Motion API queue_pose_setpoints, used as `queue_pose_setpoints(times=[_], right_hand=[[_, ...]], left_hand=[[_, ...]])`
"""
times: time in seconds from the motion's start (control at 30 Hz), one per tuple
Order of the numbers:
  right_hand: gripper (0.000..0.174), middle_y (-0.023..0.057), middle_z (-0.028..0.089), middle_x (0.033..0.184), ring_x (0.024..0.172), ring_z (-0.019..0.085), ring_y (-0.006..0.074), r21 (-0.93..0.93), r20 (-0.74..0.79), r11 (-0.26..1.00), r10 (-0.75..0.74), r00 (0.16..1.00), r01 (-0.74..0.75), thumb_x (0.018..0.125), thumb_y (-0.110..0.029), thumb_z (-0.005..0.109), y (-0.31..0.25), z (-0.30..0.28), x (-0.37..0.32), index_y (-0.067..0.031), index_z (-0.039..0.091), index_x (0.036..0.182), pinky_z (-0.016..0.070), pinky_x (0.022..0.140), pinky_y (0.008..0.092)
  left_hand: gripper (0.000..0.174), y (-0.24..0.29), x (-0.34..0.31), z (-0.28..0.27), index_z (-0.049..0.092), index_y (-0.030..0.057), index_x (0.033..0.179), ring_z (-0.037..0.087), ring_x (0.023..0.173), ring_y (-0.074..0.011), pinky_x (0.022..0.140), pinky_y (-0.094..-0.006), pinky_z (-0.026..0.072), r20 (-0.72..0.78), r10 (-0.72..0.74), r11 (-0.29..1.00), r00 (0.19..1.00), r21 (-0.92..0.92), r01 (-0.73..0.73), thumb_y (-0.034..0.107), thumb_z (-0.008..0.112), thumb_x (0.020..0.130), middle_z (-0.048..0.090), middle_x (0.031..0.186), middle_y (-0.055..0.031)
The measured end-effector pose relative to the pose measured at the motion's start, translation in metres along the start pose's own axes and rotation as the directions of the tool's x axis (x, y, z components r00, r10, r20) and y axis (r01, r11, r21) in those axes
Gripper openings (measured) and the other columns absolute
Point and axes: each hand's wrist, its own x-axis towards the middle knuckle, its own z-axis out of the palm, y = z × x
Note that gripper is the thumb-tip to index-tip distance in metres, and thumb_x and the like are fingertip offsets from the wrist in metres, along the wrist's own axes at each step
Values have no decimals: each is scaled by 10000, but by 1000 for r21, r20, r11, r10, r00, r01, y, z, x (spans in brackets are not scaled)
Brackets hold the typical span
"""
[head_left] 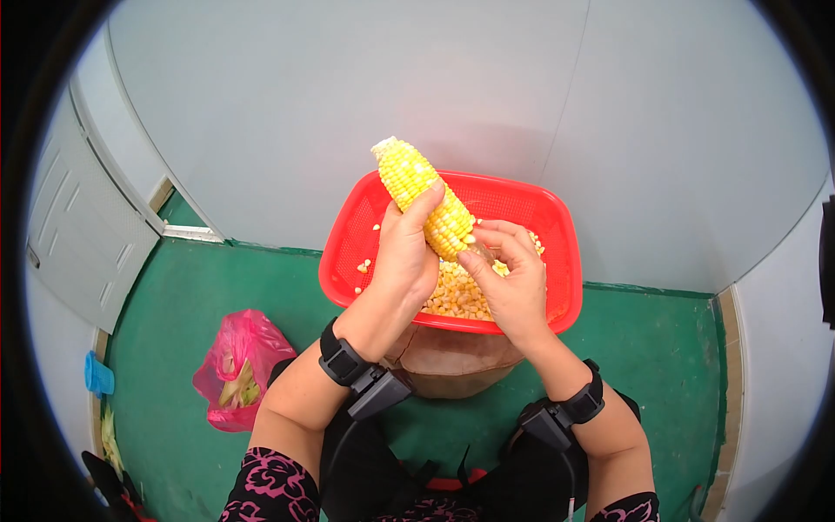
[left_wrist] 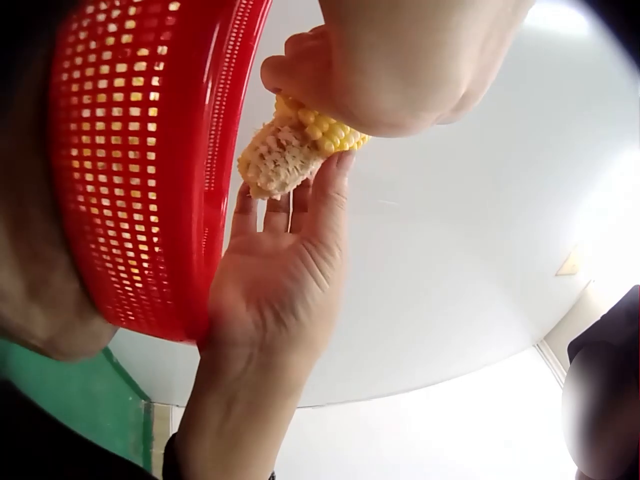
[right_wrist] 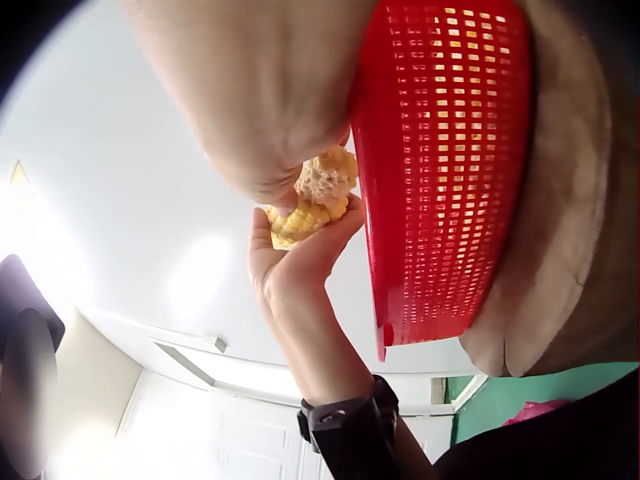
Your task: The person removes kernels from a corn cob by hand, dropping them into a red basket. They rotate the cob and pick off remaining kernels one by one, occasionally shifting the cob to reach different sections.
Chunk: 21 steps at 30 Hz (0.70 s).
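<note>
White door (head_left: 87,217) over on the far left, with a small blue container (head_left: 99,376) by the wall a bit further down. Next along was a pink plastic bag (head_left: 243,365) sitting on the green floor (head_left: 644,374), with some pale, leafy corn husk (head_left: 242,387) showing inside.

Then came the person's left hand (head_left: 409,244), wrapped round the corn cob (head_left: 422,196) with the thumb laid along the near side. The cob was held up over the red plastic basket (head_left: 337,261), tilted so its upper end pointed up and to the left. Most of it still had yellow rows on, but the lower end was stripped down to rough, pale core, which both wrist views showed pretty clearly.

Loose kernels (head_left: 457,294) were heaped in the basket under the hands, plus a few strays off to the left side. The basket itself sat on top of a rounded brown support (head_left: 452,357).

On the right, the right hand (head_left: 517,283) had its fingers curled round the stripped end, thumb against the kernels at the edge of the bare patch. So yeah, both hands were on the cob.
</note>
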Motion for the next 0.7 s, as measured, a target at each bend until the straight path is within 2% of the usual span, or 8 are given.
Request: queue_pose_setpoints(times=[0.1,0.3,0.4,0.47,0.53,0.6,0.63,0.7], right_hand=[[174,106,565,913,852,562,207,46,-59,997,-62,996,65,721,-63,672,1,2,0,-4,573,851,448,756,290],[139,84,585,855,820,567,175,141,-58,990,-1,998,9,713,-24,642,6,-4,4,-7,552,818,446,762,281],[150,61,588,851,818,558,139,156,-43,979,141,989,-133,709,-14,631,5,-15,10,-17,550,835,445,762,270],[140,34,576,863,812,538,99,337,35,905,264,964,-260,762,-49,609,2,-18,12,-16,549,885,435,758,247],[148,19,556,885,804,517,65,494,139,797,321,937,-347,810,-85,587,-2,-18,15,-18,547,936,419,738,211],[263,54,564,910,832,534,112,476,161,796,339,927,-374,806,-142,613,-7,-13,12,17,538,1002,424,784,251],[323,72,568,923,847,543,136,466,171,796,347,922,-386,805,-171,626,-9,-9,11,35,534,1035,426,807,271],[389,112,545,993,911,536,175,280,133,942,153,979,-185,813,-178,617,-7,-1,5,51,500,1104,420,829,290]], left_hand=[[266,-2,1,0,472,56,1021,508,883,-134,764,-312,437,1,-12,1000,1000,-12,12,115,611,803,511,940,-29],[270,3,3,2,472,63,1033,515,895,-169,794,-343,432,-29,-106,993,994,-62,104,171,586,814,520,944,-46],[298,8,4,3,466,64,1042,524,894,-217,818,-388,429,-77,-96,989,992,-117,87,237,561,819,539,935,-75],[294,9,3,3,472,72,1032,532,878,-227,799,-395,440,-81,-69,987,994,-149,56,245,556,809,546,920,-86],[327,8,3,2,488,82,1007,554,815,-221,731,-383,475,-59,-120,979,991,-170,108,336,571,819,558,892,-85],[371,7,0,6,493,87,1001,561,783,-215,700,-373,489,-49,-176,970,983,-176,165,397,579,817,562,873,-81],[422,4,0,7,494,93,1005,566,756,-201,681,-367,497,-67,-153,979,986,-143,142,448,592,799,565,850,-76],[400,1,0,5,490,95,1011,562,776,-193,695,-360,492,-61,-124,988,990,-105,117,421,597,805,559,867,-68]])
